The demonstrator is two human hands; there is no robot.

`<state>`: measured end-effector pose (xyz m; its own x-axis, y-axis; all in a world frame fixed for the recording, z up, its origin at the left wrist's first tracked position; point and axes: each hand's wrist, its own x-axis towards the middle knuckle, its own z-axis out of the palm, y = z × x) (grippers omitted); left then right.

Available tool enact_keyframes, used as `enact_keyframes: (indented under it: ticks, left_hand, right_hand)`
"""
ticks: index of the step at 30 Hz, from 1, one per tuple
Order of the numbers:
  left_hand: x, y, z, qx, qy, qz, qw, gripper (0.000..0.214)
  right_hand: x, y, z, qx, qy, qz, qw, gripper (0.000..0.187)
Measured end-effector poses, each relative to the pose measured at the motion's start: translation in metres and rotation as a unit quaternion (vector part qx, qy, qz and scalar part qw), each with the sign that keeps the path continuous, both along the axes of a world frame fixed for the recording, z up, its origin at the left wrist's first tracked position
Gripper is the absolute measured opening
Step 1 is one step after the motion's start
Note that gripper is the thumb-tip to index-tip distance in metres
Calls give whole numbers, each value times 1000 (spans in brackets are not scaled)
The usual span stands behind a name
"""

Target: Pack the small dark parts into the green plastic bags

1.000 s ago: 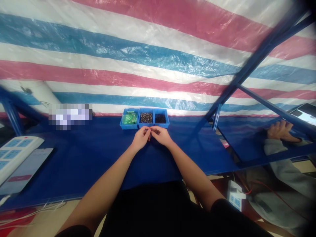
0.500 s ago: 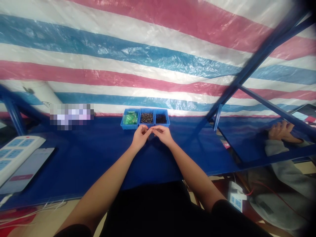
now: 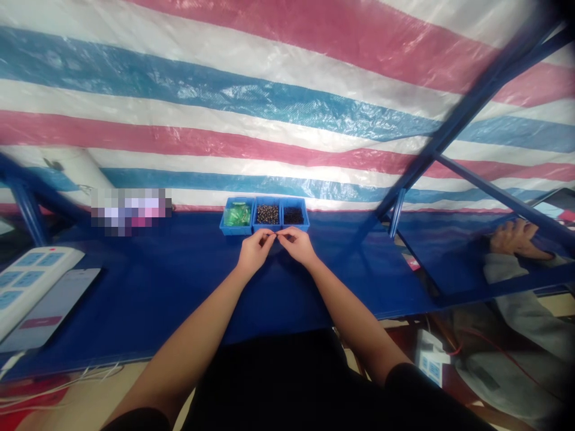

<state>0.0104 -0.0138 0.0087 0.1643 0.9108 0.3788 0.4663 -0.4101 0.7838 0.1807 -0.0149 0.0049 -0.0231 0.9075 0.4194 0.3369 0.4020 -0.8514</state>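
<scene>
Left hand and right hand near frame centre; each grip pinched closed, contents too small to identify. Blue bins of small parts stand just beyond on worktop.

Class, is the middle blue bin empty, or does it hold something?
Not empty: many small, shiny pieces show inside the middle blue bin.

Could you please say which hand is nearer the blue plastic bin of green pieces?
Left. The left hand is in front, slightly right of that bin; the right hand is farther right.
</scene>
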Motion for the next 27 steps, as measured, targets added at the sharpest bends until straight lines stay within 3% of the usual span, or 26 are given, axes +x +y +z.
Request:
enact_keyframes:
  ticks: [8,27]
  left_hand:
    - [-2,0,3,-6,27,-15,1000,20]
    - [-2,0,4,-6,49,-5,999,25]
  right_hand:
    - [1,1,1,7,-22,-4,1000,20]
    - [1,1,-1,-11,-15,-6,1000,21]
